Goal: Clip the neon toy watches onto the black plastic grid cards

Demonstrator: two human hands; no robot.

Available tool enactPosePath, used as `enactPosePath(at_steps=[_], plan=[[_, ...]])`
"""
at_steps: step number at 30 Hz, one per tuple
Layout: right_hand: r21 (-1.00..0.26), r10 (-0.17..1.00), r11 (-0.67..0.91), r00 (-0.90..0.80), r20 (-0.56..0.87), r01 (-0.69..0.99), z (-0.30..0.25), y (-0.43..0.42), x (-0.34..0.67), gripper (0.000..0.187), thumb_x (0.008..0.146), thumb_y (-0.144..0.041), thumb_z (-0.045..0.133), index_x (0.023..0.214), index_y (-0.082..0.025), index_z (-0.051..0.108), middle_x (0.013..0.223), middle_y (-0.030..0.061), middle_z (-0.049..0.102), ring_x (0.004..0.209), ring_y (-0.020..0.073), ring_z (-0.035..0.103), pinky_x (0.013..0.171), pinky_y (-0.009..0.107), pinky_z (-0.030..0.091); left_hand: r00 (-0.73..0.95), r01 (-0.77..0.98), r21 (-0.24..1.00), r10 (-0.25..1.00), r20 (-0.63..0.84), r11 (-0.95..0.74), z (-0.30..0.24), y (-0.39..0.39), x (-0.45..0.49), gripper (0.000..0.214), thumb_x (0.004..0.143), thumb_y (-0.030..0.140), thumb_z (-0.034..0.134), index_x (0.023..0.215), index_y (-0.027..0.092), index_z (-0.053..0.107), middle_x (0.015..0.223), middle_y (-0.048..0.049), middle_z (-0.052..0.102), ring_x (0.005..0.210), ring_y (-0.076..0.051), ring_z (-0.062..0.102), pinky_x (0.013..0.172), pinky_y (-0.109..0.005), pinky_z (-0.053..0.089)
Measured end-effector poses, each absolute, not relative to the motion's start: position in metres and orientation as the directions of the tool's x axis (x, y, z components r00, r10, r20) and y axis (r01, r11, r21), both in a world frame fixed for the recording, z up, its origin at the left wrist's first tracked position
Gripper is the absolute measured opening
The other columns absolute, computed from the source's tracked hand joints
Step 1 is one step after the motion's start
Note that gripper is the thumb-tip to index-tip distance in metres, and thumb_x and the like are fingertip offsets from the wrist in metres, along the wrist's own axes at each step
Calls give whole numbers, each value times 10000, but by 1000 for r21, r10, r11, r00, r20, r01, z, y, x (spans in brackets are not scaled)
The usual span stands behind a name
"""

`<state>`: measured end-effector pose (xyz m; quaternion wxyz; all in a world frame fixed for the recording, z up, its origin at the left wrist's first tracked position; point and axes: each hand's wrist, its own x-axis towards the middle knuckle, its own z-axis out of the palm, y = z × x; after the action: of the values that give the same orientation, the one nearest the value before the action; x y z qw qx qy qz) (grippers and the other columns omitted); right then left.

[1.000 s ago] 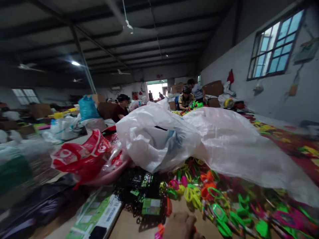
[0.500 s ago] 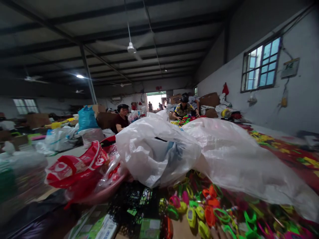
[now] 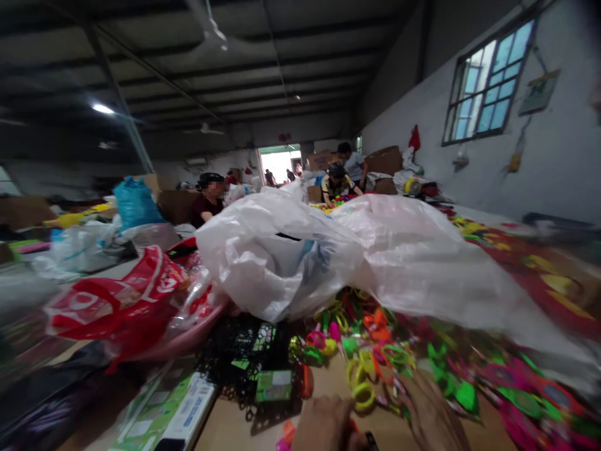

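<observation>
Bright plastic toy watches [image 3: 361, 382], with yellow, green, orange and pink bands, lie heaped on a brown board [image 3: 323, 379]. My left hand [image 3: 323, 423] is at the bottom edge, fingers curled; a bit of orange shows beside them, but what they hold is hidden. Orange and pink pieces [image 3: 285, 435] lie just left of it. My right hand [image 3: 429, 407] reaches into the near side of the heap, fingers stretched out among the watches and slightly blurred. Green and pink pieces [image 3: 464, 394] lie to its right.
Large white plastic sacks [image 3: 413, 250] lie behind the heap. Leftward are a black perforated basket [image 3: 235, 347], a green-and-white box [image 3: 188, 407] and a red bag [image 3: 117, 307] in a pink basin [image 3: 188, 341]. Several people [image 3: 335, 181] are farther back.
Both my hands now show at the bottom; earlier only a few fingers were visible at the heap's near edge. The view has tilted down and shifted right.
</observation>
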<state>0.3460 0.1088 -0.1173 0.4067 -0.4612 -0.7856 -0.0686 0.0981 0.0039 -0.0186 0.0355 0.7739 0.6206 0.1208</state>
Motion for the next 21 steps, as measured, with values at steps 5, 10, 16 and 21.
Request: enactPosePath(at_steps=[5, 10, 16, 21], plan=[[-516, 848, 446, -161, 505, 731, -61, 61, 331, 282, 1016, -212, 483, 1206, -203, 690, 1155, 121, 691, 1090, 275, 636, 935, 403, 512, 215, 919, 316, 972, 100, -236, 8, 1, 98, 515, 949, 311, 538, 1446, 174, 536, 1267, -145, 719, 1172, -286, 660, 1024, -411, 501], [-684, 895, 444, -245, 373, 579, -54, 41, 324, 82, 950, -205, 657, 1022, -196, 694, 1009, 57, 688, 989, 227, 605, 927, 369, 468, 270, 892, 359, 961, 60, -273, 10, 7, 94, 419, 998, 399, 460, 1277, 137, 632, 1274, -185, 694, 1171, -316, 656, 1029, -469, 491], [-824, 895, 427, -303, 328, 372, -74, 29, 313, 194, 894, -74, 648, 1052, -175, 699, 1071, 67, 687, 1010, 205, 626, 907, 323, 480, 271, 872, 401, 959, 79, -280, 7, 5, 92, 428, 995, 479, 463, 1247, 184, 643, 1216, -125, 718, 1096, -276, 690, 942, -414, 536], [-912, 915, 319, -336, 224, 260, -80, 34, 297, 164, 933, -146, 643, 1086, -185, 686, 988, 41, 733, 902, 191, 669, 830, 285, 503, 269, 850, 447, 959, 85, -278, 6, 7, 91, 488, 977, 499, 481, 1316, 182, 630, 1214, -123, 728, 1083, -278, 698, 925, -420, 551]])
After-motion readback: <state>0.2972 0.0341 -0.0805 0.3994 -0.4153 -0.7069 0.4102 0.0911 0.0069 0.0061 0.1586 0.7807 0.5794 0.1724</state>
